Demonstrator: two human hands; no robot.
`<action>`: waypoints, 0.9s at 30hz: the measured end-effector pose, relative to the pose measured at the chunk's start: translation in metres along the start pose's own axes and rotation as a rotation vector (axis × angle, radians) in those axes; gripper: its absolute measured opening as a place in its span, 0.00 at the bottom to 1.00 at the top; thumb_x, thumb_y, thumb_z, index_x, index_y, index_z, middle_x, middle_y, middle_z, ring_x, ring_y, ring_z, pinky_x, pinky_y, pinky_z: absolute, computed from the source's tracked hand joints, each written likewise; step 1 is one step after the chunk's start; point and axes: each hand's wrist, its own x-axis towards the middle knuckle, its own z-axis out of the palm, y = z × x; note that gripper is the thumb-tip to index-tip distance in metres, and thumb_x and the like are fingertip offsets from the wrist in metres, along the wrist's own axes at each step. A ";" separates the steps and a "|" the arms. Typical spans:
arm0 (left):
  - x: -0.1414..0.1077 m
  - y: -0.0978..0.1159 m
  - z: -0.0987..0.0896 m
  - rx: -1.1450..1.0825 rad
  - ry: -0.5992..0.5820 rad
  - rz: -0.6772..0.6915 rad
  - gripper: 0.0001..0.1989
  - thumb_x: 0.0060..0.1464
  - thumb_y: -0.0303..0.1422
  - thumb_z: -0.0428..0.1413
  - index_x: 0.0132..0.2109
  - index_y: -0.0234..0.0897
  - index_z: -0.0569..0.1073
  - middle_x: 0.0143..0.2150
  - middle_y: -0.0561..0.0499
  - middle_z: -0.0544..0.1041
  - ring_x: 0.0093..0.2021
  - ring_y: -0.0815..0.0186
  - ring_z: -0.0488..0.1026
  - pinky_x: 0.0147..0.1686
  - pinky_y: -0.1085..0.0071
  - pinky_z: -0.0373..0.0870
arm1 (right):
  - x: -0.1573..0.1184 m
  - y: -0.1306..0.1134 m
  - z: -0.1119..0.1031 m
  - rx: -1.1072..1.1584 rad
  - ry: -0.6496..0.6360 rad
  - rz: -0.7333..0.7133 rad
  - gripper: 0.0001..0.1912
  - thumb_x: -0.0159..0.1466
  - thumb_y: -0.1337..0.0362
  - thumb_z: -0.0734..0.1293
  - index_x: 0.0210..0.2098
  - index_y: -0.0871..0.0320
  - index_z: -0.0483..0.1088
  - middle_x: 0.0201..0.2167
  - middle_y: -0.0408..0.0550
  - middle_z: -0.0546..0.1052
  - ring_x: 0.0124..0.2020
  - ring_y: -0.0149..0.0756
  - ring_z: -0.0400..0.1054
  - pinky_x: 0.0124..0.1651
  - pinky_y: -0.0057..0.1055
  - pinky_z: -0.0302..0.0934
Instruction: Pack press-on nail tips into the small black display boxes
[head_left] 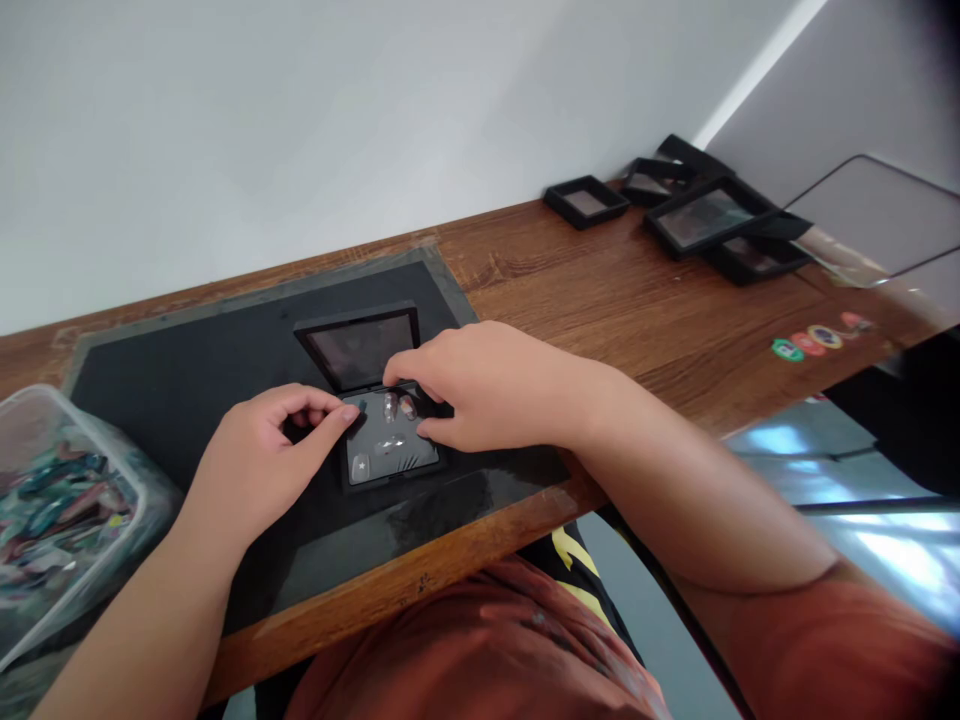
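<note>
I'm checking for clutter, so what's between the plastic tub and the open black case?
In the head view, the left hand lies between the tub and the case, over the black mat.

The wooden desk (pixel 525 265) is backed by a pale wall (pixel 300 130). Toward the far right, several black frames (pixel 709 215) are heaped together, with a single dark frame (pixel 586 203) set just beside them. Nearer the front edge, small coloured stickers (pixel 823 337) are lined up. At the left, assorted small pieces (pixel 60 510) are held in a translucent tub (pixel 150 490).
</note>
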 end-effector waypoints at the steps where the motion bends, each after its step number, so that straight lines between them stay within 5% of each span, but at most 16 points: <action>1: 0.000 0.000 0.000 0.001 0.000 -0.006 0.13 0.55 0.47 0.60 0.36 0.44 0.81 0.29 0.55 0.75 0.29 0.67 0.67 0.31 0.69 0.62 | 0.000 0.000 0.000 -0.001 0.004 -0.003 0.17 0.63 0.64 0.67 0.51 0.55 0.75 0.40 0.49 0.82 0.35 0.38 0.71 0.32 0.31 0.47; 14: -0.002 -0.007 -0.002 0.028 -0.075 0.061 0.18 0.54 0.53 0.62 0.44 0.48 0.80 0.37 0.54 0.77 0.36 0.65 0.70 0.33 0.68 0.63 | 0.000 0.000 0.000 0.072 0.053 -0.077 0.16 0.63 0.64 0.70 0.51 0.52 0.77 0.43 0.46 0.82 0.38 0.37 0.72 0.34 0.31 0.51; 20: -0.003 -0.005 -0.012 0.041 -0.130 0.217 0.18 0.56 0.54 0.60 0.44 0.48 0.80 0.37 0.54 0.78 0.36 0.64 0.71 0.37 0.67 0.66 | 0.006 0.000 0.007 0.114 0.057 -0.213 0.12 0.64 0.68 0.70 0.46 0.50 0.81 0.45 0.43 0.83 0.44 0.38 0.74 0.40 0.32 0.55; 27: -0.003 -0.010 -0.020 0.125 -0.328 0.419 0.18 0.56 0.53 0.62 0.42 0.46 0.81 0.33 0.54 0.77 0.32 0.67 0.72 0.32 0.70 0.67 | 0.011 -0.004 0.012 0.083 0.029 -0.205 0.11 0.64 0.68 0.68 0.42 0.50 0.82 0.43 0.42 0.83 0.41 0.38 0.74 0.36 0.31 0.52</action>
